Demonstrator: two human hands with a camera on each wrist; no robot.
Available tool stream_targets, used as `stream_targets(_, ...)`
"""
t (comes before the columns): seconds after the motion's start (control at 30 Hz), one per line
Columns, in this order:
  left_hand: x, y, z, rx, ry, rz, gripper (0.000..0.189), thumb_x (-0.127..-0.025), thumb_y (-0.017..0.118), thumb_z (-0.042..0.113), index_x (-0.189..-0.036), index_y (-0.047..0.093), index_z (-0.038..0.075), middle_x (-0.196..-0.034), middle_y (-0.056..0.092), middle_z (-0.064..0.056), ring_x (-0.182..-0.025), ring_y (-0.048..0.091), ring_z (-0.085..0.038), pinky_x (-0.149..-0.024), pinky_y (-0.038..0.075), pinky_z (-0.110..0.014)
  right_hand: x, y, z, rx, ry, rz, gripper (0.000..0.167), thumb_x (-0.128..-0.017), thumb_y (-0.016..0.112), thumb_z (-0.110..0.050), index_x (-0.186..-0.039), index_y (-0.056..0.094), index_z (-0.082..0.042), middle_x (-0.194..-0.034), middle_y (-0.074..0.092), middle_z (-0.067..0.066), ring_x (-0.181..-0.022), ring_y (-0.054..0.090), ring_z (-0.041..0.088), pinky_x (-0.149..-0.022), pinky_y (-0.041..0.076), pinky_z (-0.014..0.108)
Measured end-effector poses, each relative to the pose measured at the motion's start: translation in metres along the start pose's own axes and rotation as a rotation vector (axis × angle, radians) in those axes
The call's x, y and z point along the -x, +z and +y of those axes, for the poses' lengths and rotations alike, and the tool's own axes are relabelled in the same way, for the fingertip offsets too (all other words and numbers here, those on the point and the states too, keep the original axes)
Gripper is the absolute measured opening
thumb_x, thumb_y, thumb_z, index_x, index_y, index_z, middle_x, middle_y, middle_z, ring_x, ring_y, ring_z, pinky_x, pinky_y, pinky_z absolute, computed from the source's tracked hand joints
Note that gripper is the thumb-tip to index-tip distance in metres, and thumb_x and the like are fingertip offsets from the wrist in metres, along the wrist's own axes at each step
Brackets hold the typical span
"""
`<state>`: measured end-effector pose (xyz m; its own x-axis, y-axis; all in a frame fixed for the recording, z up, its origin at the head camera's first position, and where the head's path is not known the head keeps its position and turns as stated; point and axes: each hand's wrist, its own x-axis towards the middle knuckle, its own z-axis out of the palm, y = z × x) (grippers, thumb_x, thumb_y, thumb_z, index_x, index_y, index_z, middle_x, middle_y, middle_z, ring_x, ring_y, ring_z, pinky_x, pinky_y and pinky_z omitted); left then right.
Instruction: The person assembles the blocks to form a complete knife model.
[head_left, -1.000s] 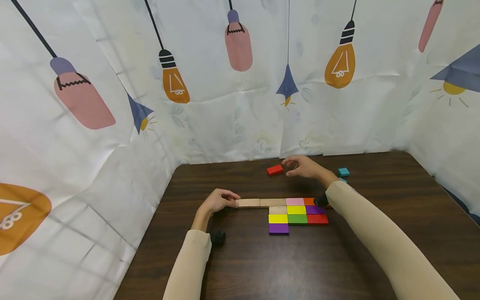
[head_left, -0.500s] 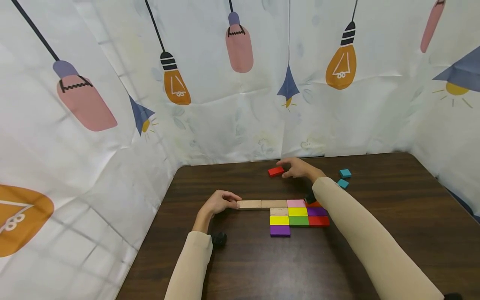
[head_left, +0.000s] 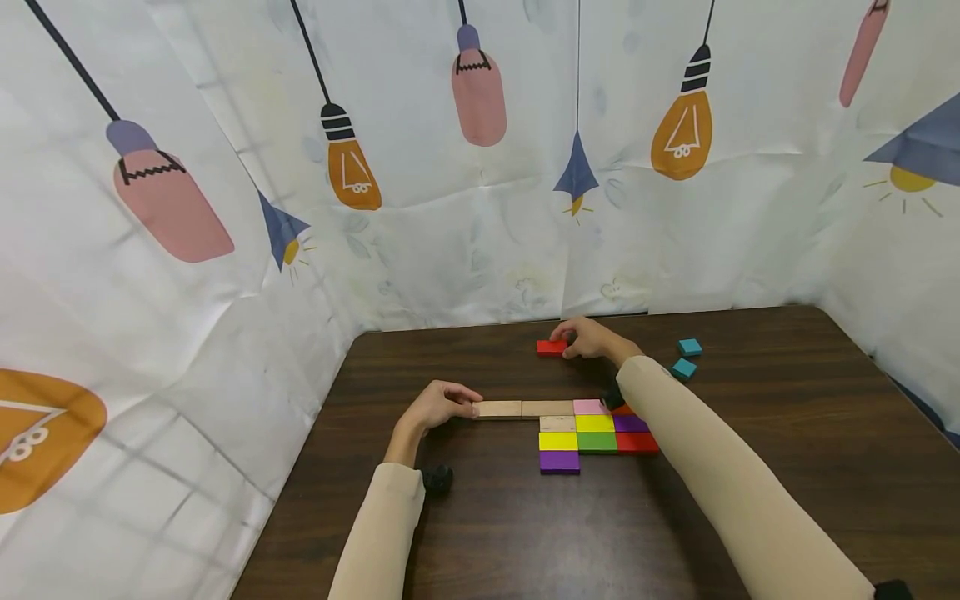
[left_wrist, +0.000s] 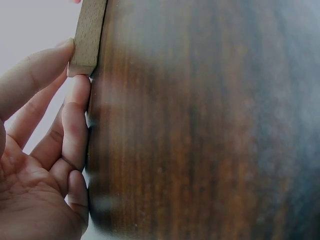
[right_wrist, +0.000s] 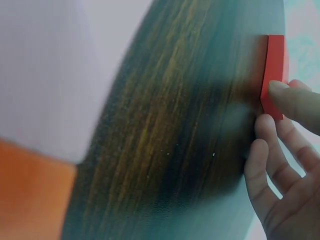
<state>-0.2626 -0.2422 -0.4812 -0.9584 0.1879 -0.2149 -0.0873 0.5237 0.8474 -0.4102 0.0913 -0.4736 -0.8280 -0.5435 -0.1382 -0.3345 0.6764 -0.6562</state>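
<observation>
My left hand holds the left end of a plain wooden block, first in a row. In the left wrist view the thumb presses one side of that wooden block, and a bent finger meets its end. At the back of the table, my right hand pinches a flat red block by its right end. Seen from the right wrist, the thumb lies on the near side of the red block, with fingers behind and below it. The block lies on the dark table.
Beside the held wooden block runs another wooden block, then a pink block. Below them sit yellow, purple, green and red blocks, edge to edge. The right sleeve partly covers an orange block. Two teal blocks lie at the back right.
My right hand has moved left to the red block and taken hold of its right end. That block has turned from slanted to nearly straight. The left hand keeps its place.
</observation>
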Motion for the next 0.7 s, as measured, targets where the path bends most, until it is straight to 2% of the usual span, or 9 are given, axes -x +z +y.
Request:
stream_targets(0.2, -0.001, -0.001, -0.001, -0.022, 0.000, 0.001, 0.018, -0.089, 0.081, 0.014, -0.107, 0.081, 0.011, -0.088, 0.071, -0.005, -0.081, 0.064, -0.021, -0.079, 0.051, -0.035, 0.003, -0.001, 0.001, 0.019, -0.013, 0.003, 0.030, -0.092, 0.074, -0.003, -0.121, 0.072, -0.009, -0.122, 0.065, 0.020, -0.102, 0.059, 0.029, -0.086, 0.052, 0.039)
stream_targets(0.4, -0.001, -0.001, -0.002, -0.022, 0.002, 0.002, 0.018, -0.089, 0.080, 0.014, -0.107, 0.081, 0.011, -0.088, 0.071, -0.006, -0.082, 0.064, -0.021, -0.080, 0.051, -0.035, 0.009, -0.005, 0.005, -0.001, -0.007, -0.033, 0.032, -0.091, 0.073, -0.001, -0.122, 0.072, -0.009, -0.115, 0.066, 0.017, -0.084, 0.063, 0.023, -0.074, 0.056, 0.031)
stream_targets(0.53, -0.001, 0.000, -0.001, -0.020, 0.002, 0.000, 0.018, -0.090, 0.080, 0.014, -0.107, 0.080, 0.011, -0.088, 0.071, -0.006, -0.082, 0.064, -0.021, -0.081, 0.052, -0.035, 0.016, -0.010, 0.010, 0.046, -0.047, -0.036, 0.031, -0.091, 0.073, -0.004, -0.122, 0.072, -0.010, -0.114, 0.066, 0.015, -0.088, 0.058, 0.023, -0.075, 0.052, 0.031)
stream_targets(0.7, 0.000, -0.001, -0.001, -0.021, -0.003, 0.006, 0.017, -0.090, 0.080, 0.014, -0.107, 0.081, 0.011, -0.089, 0.071, -0.005, -0.082, 0.063, -0.020, -0.080, 0.051, -0.035, 0.025, -0.015, 0.011, 0.052, -0.110, -0.040, 0.032, -0.092, 0.072, -0.003, -0.123, 0.072, -0.009, -0.113, 0.067, 0.013, -0.092, 0.062, 0.024, -0.078, 0.054, 0.034)
